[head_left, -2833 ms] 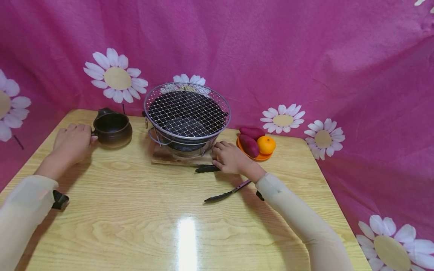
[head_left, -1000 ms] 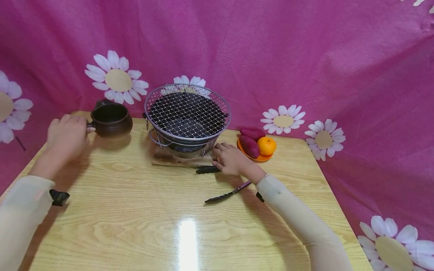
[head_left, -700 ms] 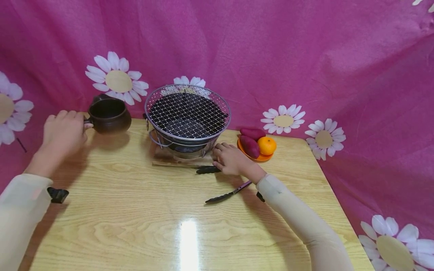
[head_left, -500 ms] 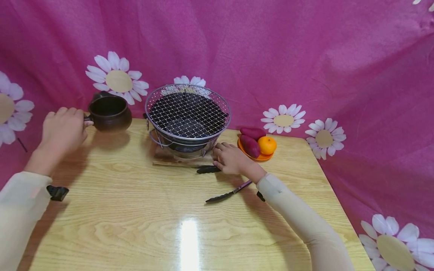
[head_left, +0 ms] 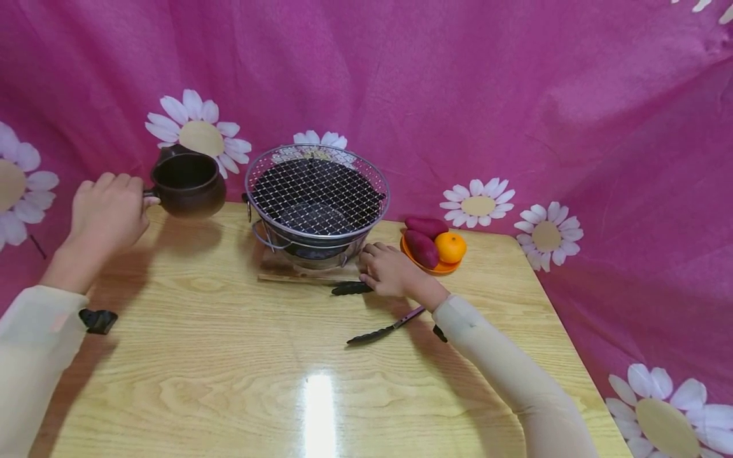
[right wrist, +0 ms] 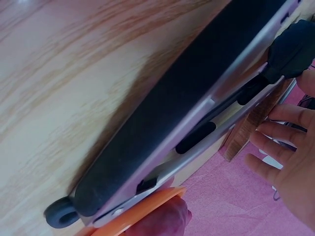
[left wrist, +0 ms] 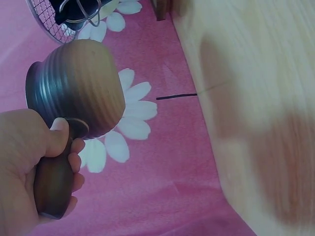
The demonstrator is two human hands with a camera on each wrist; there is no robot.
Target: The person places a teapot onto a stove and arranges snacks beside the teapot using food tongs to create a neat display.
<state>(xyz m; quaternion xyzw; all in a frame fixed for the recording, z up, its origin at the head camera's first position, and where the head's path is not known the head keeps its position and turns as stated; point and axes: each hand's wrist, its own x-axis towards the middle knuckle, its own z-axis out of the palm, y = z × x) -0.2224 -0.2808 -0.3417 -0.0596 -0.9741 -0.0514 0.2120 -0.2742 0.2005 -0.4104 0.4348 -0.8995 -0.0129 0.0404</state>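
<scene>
My left hand [head_left: 110,213] grips the side handle of a dark brown ceramic pot [head_left: 191,191] with a pouring lip, holding it up over the table's back left corner. In the left wrist view, fingers and thumb wrap the stubby handle [left wrist: 53,189], and the ribbed pot body [left wrist: 86,88] is seen from the side. My right hand [head_left: 390,270] hovers by the black-tipped tongs [head_left: 372,335], which lie spread on the table. The right wrist view shows its fingers [right wrist: 280,129] loosely extended close to one tip of the tongs [right wrist: 162,108], with nothing held.
A round grill with a wire mesh [head_left: 317,197] stands on a wooden board [head_left: 298,275] at the back middle. Right of it, an orange plate [head_left: 442,268] bears purple sweet potatoes [head_left: 422,249] and an orange [head_left: 450,247]. A pink flowered cloth [head_left: 401,76] hangs behind the table.
My left hand has lifted the pot off the table, first up and slightly left, lately a bit higher. The right hand and the tongs have stayed in place.
</scene>
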